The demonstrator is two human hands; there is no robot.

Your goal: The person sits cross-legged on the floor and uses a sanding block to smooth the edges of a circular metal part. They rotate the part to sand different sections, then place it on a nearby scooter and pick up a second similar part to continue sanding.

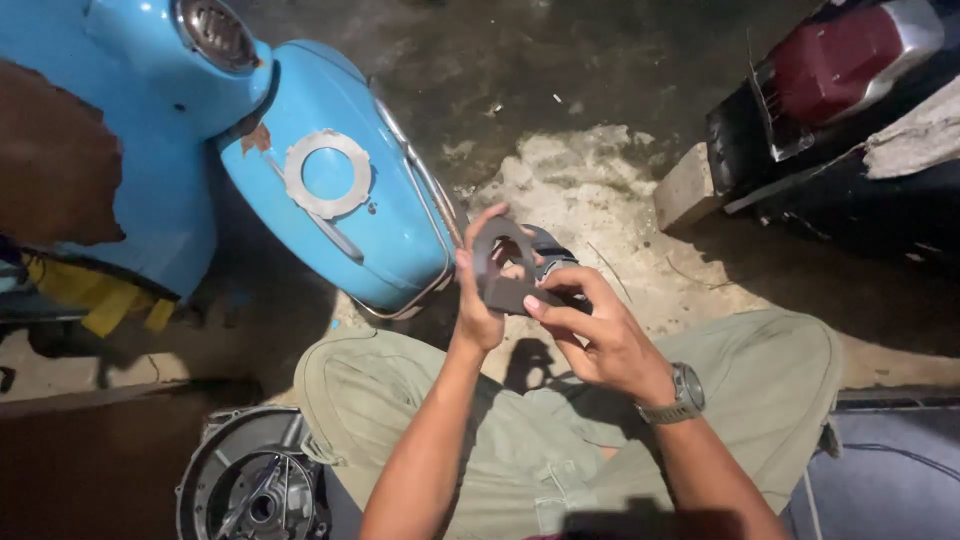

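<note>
Dark ring plate point(503, 250) sits pinched between both hands point(478, 300) point(600, 335), fingers closed around it; a loose grip could drop it onto the concrete floor point(590, 190).

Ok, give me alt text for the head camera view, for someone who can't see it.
Seen from above, a seated person's left hand and right hand hold a dark flat ring over their lap. A similar grey ring lies on a blue scooter panel at left.

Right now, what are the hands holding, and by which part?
Both hands hold a dark ring-shaped plate. The left hand grips its left rim; the right hand pinches the lower edge with thumb and fingers.
</note>
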